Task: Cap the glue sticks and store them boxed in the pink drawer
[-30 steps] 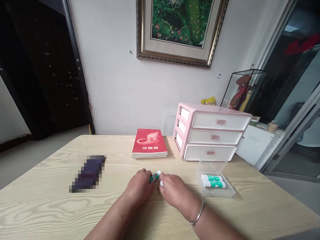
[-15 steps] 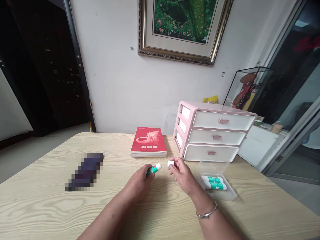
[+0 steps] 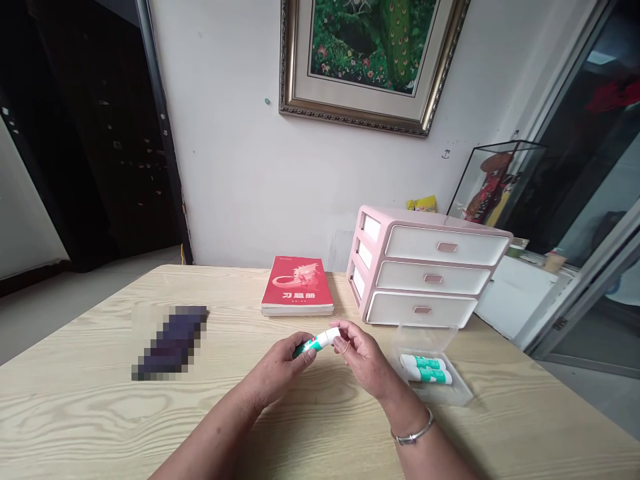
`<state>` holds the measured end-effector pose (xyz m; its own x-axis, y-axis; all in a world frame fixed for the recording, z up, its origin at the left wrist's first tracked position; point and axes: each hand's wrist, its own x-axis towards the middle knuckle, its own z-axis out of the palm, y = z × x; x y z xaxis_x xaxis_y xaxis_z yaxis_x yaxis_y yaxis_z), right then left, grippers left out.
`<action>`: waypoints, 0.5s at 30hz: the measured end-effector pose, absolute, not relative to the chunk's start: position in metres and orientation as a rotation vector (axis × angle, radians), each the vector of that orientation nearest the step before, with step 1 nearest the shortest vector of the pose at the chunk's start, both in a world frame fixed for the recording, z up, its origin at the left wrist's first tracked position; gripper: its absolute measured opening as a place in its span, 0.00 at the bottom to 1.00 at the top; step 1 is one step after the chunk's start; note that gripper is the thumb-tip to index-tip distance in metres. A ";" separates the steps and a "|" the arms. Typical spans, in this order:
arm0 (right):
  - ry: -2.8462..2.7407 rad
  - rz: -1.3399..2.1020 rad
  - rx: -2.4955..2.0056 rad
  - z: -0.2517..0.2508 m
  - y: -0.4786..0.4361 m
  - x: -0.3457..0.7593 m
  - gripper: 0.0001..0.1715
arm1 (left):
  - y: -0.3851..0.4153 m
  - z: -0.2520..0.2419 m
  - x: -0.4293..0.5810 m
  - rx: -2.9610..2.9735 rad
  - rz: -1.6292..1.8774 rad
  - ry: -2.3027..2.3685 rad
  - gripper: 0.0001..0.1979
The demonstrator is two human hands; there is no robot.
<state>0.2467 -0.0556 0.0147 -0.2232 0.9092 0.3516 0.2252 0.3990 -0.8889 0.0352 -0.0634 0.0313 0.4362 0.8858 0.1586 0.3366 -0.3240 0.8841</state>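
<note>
Table [image 3: 75, 427], plastic case [image 3: 463, 395] with 2 glue sticks [image 3: 425, 369]

Forward reach: the pink drawer unit [image 3: 425, 267] and the red exercise book [image 3: 295, 287] stand just beside each other, leaving only a narrow gap. Your right hand [image 3: 365, 357] has the clear plastic box [image 3: 430, 377] of glue sticks just beside it, the main obstacle on that side. Your left hand [image 3: 277, 370] has free passage leftward over the worktop [image 3: 100, 413] toward a pixelated dark object [image 3: 170, 343], well apart. The glue stick [image 3: 315, 345] spans the space between your hands.
</note>
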 end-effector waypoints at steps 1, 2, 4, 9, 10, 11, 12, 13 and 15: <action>-1.707 0.874 -1.007 0.015 -0.056 0.246 0.21 | -0.063 0.031 0.035 1.870 0.839 1.035 0.19; -1.721 0.855 -1.009 0.016 -0.057 0.246 0.21 | -0.063 0.032 0.035 1.872 0.833 1.033 0.18; -1.753 0.814 -1.015 0.017 -0.059 0.245 0.20 | -0.063 0.032 0.035 1.871 0.820 1.029 0.17; -1.815 0.733 -1.012 0.018 -0.061 0.244 0.20 | -0.061 0.029 0.033 1.857 0.797 1.024 0.16; -1.819 0.733 -1.008 0.018 -0.061 0.244 0.20 | -0.061 0.028 0.033 1.859 0.791 1.018 0.16; -1.819 0.739 -1.008 0.017 -0.060 0.244 0.20 | -0.060 0.028 0.033 1.865 0.784 1.010 0.16; -1.814 0.755 -1.013 0.015 -0.059 0.244 0.20 | -0.060 0.027 0.032 1.877 0.778 1.000 0.16; -1.803 0.779 -1.022 0.014 -0.058 0.244 0.20 | -0.059 0.026 0.032 1.893 0.773 0.988 0.16; -1.760 0.854 -1.042 0.010 -0.056 0.243 0.20 | -0.058 0.025 0.032 1.925 0.765 0.967 0.16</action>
<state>0.2427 -0.0558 0.0104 -0.2480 0.9057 0.3439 0.2906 0.4082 -0.8654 0.0319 -0.0581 0.0251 0.5185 0.8423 0.1473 0.3370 -0.3596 0.8701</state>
